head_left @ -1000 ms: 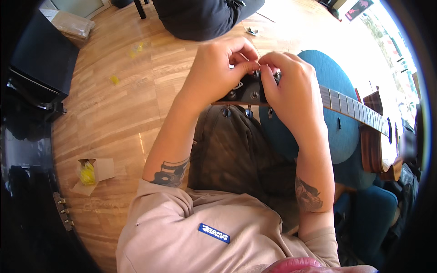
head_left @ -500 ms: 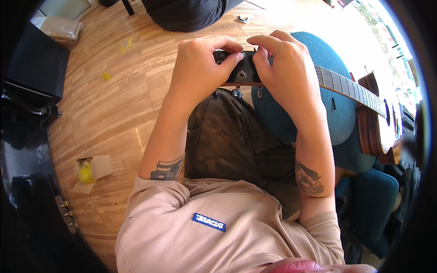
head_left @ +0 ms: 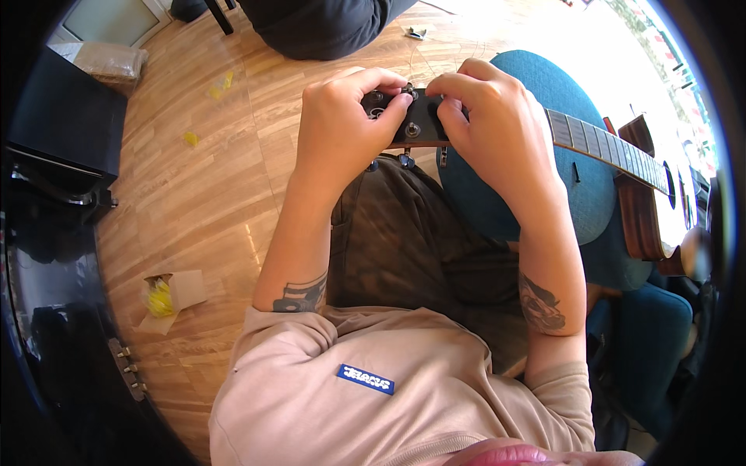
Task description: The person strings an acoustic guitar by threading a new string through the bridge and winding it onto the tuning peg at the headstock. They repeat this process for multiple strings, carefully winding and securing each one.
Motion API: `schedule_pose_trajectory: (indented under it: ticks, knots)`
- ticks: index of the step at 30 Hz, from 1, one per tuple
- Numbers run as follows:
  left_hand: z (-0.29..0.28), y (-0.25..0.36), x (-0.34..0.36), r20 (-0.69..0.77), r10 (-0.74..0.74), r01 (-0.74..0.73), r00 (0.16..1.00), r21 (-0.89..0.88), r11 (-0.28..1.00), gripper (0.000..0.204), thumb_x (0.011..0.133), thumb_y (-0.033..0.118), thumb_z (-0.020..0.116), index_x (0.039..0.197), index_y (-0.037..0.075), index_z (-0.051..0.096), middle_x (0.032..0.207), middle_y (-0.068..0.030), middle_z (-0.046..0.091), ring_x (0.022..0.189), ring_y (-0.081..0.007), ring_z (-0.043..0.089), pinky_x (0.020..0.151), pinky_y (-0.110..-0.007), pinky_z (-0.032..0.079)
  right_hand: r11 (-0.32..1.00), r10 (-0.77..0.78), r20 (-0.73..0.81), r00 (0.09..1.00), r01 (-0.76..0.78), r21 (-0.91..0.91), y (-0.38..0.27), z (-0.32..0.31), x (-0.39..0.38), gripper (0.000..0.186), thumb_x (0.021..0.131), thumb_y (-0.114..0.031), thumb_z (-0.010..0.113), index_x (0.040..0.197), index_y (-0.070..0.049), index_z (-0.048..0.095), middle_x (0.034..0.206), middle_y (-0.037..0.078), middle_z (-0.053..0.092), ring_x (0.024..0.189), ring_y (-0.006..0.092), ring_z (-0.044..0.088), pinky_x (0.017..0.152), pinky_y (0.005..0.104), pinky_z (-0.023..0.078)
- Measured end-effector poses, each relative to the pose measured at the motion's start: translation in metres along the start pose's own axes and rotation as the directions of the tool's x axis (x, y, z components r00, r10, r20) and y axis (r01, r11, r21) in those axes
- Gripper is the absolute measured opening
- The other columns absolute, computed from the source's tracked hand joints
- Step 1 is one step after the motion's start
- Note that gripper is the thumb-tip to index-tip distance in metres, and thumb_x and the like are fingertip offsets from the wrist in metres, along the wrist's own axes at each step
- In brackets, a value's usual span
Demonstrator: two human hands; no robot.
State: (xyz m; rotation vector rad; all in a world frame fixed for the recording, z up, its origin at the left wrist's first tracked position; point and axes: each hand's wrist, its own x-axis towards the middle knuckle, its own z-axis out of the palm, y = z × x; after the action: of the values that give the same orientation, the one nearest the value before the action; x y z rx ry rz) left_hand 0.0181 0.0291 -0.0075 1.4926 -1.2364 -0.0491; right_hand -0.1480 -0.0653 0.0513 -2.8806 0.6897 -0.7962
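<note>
An acoustic guitar lies across my lap, its black headstock [head_left: 423,124] in front of me and its fretted neck [head_left: 602,144] running off to the right. My left hand [head_left: 339,116] has thumb and forefinger closed around a metal tuning post [head_left: 409,91] on the headstock's far side. Beside it, my right hand [head_left: 497,116] is curled over the neck end of the headstock, finger and thumb pinched on what looks like a thin string, mostly hidden. Fine string loops rise beyond the fingers. Tuning pegs [head_left: 406,160] stick out along the near edge.
A round teal seat [head_left: 579,202] supports the neck; the guitar body [head_left: 649,202] rests at the right. A small opened carton [head_left: 186,289] with yellow contents lies on the wooden floor at left, near black glossy furniture [head_left: 58,109]. A small metal tool [head_left: 416,33] lies beyond the headstock.
My right fingertips have curled down closer to the headstock. The left hand keeps its place at the tuning post, and the whole view has shifted slightly.
</note>
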Motion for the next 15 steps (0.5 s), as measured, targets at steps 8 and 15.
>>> schedule_pose_trajectory:
  ticks: [8,15]
  knots:
    - [-0.007,-0.013,0.012,0.187,-0.031,0.046,0.982,-0.076,0.996,0.015,0.087,0.009,0.083,0.100,0.001,0.081,0.095,-0.0070,0.079,0.085,-0.0150,0.072,0.076,-0.030,0.055,0.999,-0.017,0.025,1.000,0.016,0.038,-0.004,-0.004,0.001,0.015,0.087,-0.010,0.065,0.094,-0.006,0.077,0.089,0.016,0.071,0.078,0.0397,0.072,0.072,0.0491,0.059]
    - [-0.017,-0.026,0.033,0.393,-0.012,0.059,0.920,-0.109,0.992,0.012,0.088,0.008,0.082,0.098,0.001,0.081,0.093,-0.0048,0.077,0.083,-0.0106,0.067,0.076,-0.030,0.052,0.995,-0.022,0.049,0.999,0.017,0.099,-0.015,0.003,0.006,0.008,0.090,-0.010,0.067,0.093,-0.004,0.072,0.086,0.016,0.071,0.074,0.0395,0.069,0.068,0.0453,0.055]
